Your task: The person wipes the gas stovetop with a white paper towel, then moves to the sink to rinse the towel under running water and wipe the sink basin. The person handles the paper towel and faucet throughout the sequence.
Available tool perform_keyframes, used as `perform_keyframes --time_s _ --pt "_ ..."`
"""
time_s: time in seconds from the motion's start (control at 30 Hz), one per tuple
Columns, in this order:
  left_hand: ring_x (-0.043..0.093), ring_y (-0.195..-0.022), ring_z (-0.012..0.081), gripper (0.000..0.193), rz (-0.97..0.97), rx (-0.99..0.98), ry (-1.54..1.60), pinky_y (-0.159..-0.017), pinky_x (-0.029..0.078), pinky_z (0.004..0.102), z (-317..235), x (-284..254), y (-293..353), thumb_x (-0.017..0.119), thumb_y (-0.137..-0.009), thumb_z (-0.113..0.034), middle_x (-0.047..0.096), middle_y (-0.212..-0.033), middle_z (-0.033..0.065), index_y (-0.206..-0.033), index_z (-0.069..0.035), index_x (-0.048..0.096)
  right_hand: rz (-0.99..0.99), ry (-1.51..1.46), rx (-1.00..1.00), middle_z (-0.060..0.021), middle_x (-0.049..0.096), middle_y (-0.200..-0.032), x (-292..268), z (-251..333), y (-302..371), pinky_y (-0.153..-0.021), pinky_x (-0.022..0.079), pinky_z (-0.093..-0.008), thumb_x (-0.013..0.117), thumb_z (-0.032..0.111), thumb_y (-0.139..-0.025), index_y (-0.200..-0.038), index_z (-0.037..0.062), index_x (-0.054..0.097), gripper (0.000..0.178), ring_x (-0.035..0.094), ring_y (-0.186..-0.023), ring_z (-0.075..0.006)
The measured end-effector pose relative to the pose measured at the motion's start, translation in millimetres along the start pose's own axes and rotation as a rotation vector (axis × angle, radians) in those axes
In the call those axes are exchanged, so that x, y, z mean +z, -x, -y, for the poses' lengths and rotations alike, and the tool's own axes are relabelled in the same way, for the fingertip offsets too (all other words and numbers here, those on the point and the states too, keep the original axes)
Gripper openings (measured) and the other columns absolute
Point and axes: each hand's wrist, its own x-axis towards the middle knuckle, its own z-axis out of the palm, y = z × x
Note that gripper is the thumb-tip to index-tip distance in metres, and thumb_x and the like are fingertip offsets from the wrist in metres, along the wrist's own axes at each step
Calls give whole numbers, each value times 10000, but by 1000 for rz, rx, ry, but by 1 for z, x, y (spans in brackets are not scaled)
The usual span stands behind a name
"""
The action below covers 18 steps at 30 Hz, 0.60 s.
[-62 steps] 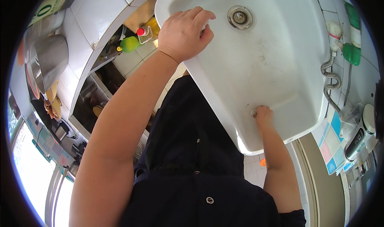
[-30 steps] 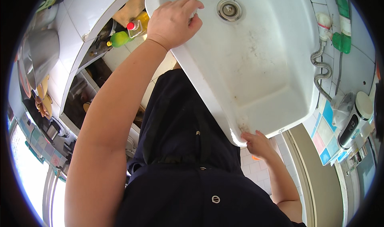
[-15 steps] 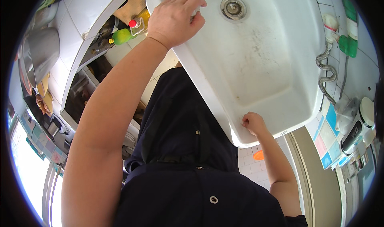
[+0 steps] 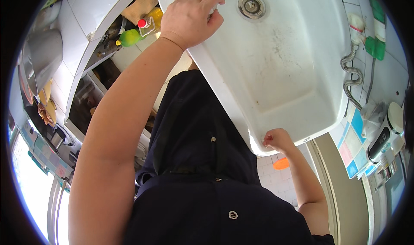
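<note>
My left hand (image 4: 189, 20) lies over the left rim of a white basin sink (image 4: 315, 87), its fingers bent around a small white wad (image 4: 212, 13). Most of that wad is hidden by the palm. At the sink's near corner, my right hand (image 4: 276, 140) rests by the rim with curled fingers; whatever they pinch, if anything, is too small to make out. A round metal drain (image 4: 252, 6) sits at the far end of the basin. Dark smudges and a few specks mark the basin floor.
To the left, a red-capped bottle of yellow liquid (image 4: 151, 23) and a green bottle (image 4: 129, 38) stand under a tiled counter. A metal pan (image 4: 45, 55) is above. Along the right wall are a flexible metal hose (image 4: 354, 79) and a white appliance (image 4: 385, 137). Something orange (image 4: 281, 163) lies below the sink.
My right hand has shifted slightly toward me along the near corner, and its fingers have turned. The left hand stays at the left rim, moved only a little.
</note>
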Motion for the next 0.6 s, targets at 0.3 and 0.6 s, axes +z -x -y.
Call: perform_keyframes --time_s 0.3,0.6 --pt "581 -625 221 156 -2 -16 6 -567 481 368 -3 0 0 599 -771 -115 602 -768 -19 -915 -164 631 -451 142 14 -101 676 -728 42 -28 -115 -664 506 -343 698 149 -730 -773 56 696 102 651 -703 -239" --pt "582 -653 225 171 -29 -20 -3 -600 483 364 4 6 2 606 -767 -106 603 -785 -15 -927 -162 628 -221 203 -206 -63 646 -780 23 -18 -1 -666 491 -371 612 54 -742 -747 91 667 66 620 -784 -269"
